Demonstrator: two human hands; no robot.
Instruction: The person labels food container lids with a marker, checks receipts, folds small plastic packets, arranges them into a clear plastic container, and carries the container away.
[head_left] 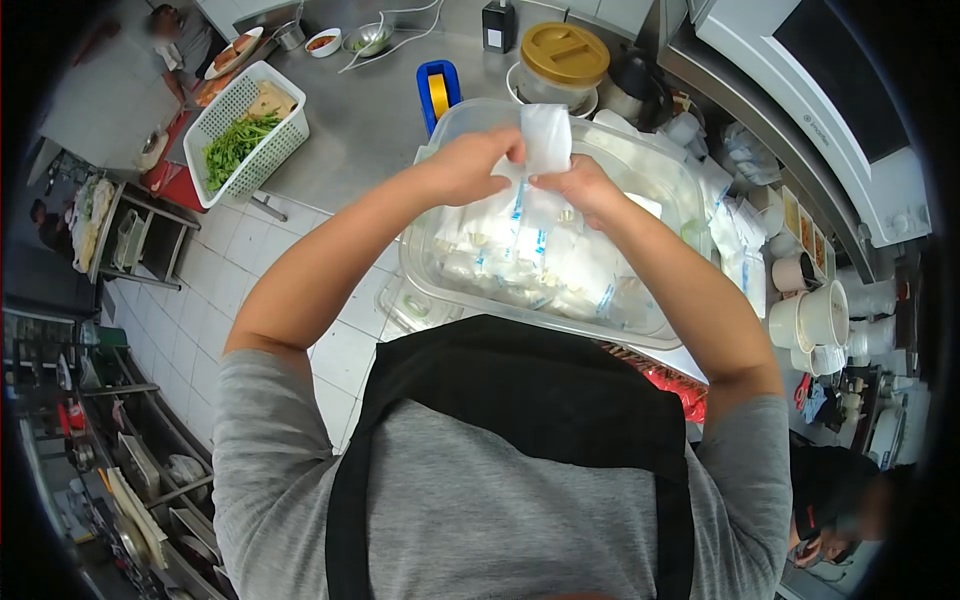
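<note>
Both my hands are above a large clear plastic bin [412, 268]. It holds several white plastic packets [560, 265] with blue print. My right hand [585, 190] is closed on a long white plastic bag [547, 135], thumb on its front. On the other side, my left hand [470, 168] curls its fingers at the bag's left edge, with its thumb lower and apart from the index finger. The bag stands upright between the hands, its top above them. What it contains cannot be made out.
Behind the bin are a gold-lidded tub [565, 55] and a blue tape dispenser [438, 95]. A white basket of greens [240, 150] stands at the counter's left edge. Stacked white tubs [810, 320] are at right. Other people [840, 510] are at lower right and upper left.
</note>
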